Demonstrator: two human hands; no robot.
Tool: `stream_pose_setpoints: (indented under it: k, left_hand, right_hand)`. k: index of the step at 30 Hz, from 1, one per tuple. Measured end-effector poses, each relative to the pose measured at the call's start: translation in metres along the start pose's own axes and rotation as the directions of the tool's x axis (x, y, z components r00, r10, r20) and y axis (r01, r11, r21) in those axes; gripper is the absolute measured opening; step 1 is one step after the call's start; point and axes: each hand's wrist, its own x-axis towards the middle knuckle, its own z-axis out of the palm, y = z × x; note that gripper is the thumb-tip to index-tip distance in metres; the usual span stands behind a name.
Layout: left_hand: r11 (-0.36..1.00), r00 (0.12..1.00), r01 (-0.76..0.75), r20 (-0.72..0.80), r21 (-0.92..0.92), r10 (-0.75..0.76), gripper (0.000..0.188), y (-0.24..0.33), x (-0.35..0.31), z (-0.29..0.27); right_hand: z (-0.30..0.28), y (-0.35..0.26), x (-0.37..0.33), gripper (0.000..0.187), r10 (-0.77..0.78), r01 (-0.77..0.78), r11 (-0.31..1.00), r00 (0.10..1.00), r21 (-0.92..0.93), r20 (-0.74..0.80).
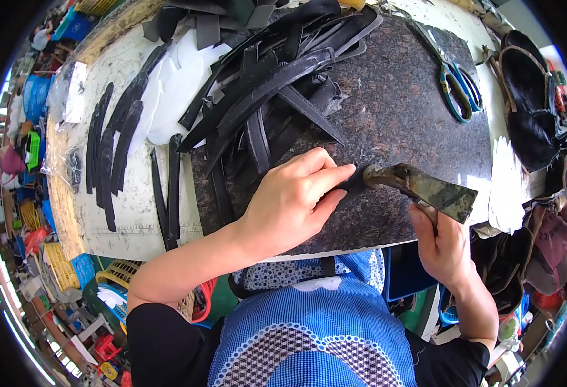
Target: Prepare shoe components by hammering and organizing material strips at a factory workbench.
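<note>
Over the dark speckled slab (399, 109), my left hand (290, 200) is closed, thumb and forefinger pinching a small black piece (355, 186). Its outline blends into the slab and is partly hidden by the fingers. My right hand (446, 248) grips the short handle of a hammer (439, 192) at the slab's near right. The hammer's worn metal head lies level, its round face close beside the black piece and the left fingertips. A heap of long black strips (264, 84) lies just beyond my left hand.
Blue-handled scissors (459, 90) lie at the far right of the slab. More black strips (112, 148) and white cut pieces (177, 84) are on the left. White sheets (508, 187) and black boot-like pieces (528, 97) sit along the right edge. Baskets (60, 264) stand below, left.
</note>
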Motion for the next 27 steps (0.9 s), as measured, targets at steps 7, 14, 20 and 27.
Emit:
stream_pose_setpoints:
  k: [7,14,20,27]
  left_hand:
    - [1.000,1.000,0.018,-0.008,-0.007,-0.018,0.023,0.001,0.007,-0.004]
    - [0.985,0.996,0.085,0.003,0.147,-0.087,0.012,0.001,0.013,-0.009]
    - [0.982,0.982,0.182,0.061,-0.048,-0.179,0.016,0.003,0.006,-0.012]
    - [0.990,0.991,0.136,0.006,-0.021,-0.136,0.025,0.008,0.007,-0.001]
  right_hand:
    - [-0.013,-0.004,0.005,0.017,0.104,-0.093,0.994,0.973,-0.063,0.207]
    - [-0.011,-0.003,0.006,0.014,0.035,-0.028,0.999,0.977,-0.037,0.208]
    - [-0.006,0.005,0.001,0.013,0.011,-0.007,1.000,0.984,-0.019,0.179]
    - [-0.001,0.009,0.001,0.011,-0.044,0.043,0.999,0.995,0.016,0.084]
